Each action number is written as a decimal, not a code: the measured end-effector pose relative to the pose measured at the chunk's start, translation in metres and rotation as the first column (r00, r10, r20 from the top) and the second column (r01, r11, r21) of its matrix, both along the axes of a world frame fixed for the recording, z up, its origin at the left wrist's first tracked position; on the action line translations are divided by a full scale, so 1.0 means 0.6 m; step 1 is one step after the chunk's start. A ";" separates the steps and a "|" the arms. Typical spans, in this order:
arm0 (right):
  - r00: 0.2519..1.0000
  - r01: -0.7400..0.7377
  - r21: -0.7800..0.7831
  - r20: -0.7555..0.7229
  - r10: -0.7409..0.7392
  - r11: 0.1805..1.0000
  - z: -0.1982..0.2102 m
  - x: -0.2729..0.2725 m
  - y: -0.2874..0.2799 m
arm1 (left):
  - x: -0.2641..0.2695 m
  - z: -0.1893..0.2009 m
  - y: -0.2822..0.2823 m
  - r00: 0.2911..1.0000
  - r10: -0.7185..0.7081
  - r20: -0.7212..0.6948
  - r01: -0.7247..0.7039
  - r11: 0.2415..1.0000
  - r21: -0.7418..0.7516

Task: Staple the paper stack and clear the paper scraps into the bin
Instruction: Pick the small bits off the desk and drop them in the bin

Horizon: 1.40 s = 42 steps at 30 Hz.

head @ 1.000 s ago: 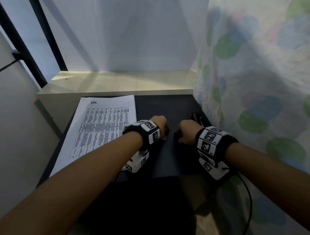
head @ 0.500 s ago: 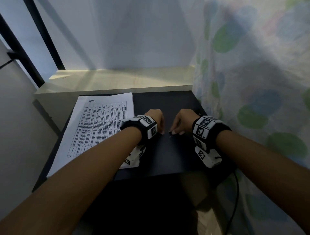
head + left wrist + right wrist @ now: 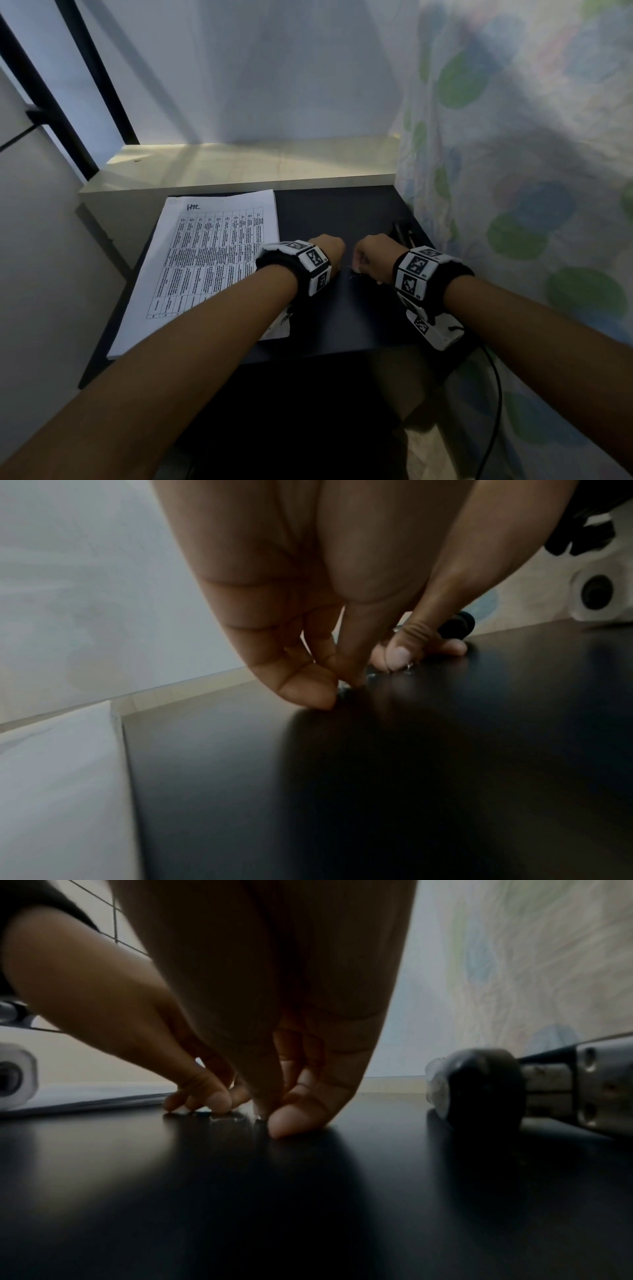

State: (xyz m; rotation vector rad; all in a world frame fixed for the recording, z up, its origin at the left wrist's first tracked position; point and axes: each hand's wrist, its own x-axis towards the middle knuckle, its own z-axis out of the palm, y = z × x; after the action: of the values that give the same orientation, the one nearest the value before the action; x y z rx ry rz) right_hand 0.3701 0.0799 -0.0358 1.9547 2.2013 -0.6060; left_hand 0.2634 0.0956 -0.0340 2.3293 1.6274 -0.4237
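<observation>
Fingers (image 3: 301,688) of both hands pinched on tiny bits on table (image 3: 342,212); one paper stack (image 3: 212,253), one stapler (image 3: 402,231).

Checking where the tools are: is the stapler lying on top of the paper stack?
No, the stapler lies on the dark table right of both hands, apart from the paper stack.

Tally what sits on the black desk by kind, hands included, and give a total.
Paper stack: 1
Stapler: 1
Hands, left hand and right hand, fingertips down on the desk: 2
Small shiny bits between the fingertips: too small to count
Total: 4, bits left out
</observation>
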 end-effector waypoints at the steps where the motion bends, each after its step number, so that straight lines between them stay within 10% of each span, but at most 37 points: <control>1: 1.000 -0.005 -0.006 0.011 0.005 1.000 0.000 -0.001 -0.001 | -0.001 0.002 0.000 1.000 -0.008 -0.007 0.008 1.000 0.010; 11: 0.953 0.152 -0.006 -0.264 -0.148 0.988 0.000 0.030 0.004 | -0.003 0.010 -0.001 0.997 -0.079 0.013 0.077 0.993 0.086; 20: 0.986 0.153 0.141 -0.089 -0.141 0.978 0.027 0.024 -0.006 | -0.031 0.012 0.014 0.980 -0.002 0.201 -0.014 0.997 0.077; 42: 0.996 -0.023 0.153 0.087 0.010 0.988 -0.003 0.000 -0.019 | -0.011 0.012 0.001 0.997 -0.022 0.079 0.020 1.000 0.024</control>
State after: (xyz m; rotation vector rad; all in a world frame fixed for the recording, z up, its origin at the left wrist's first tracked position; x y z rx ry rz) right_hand 0.3699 0.0685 -0.0376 1.9910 2.2697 -0.3515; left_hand 0.2571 0.0961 -0.0267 2.3506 1.5810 -0.3140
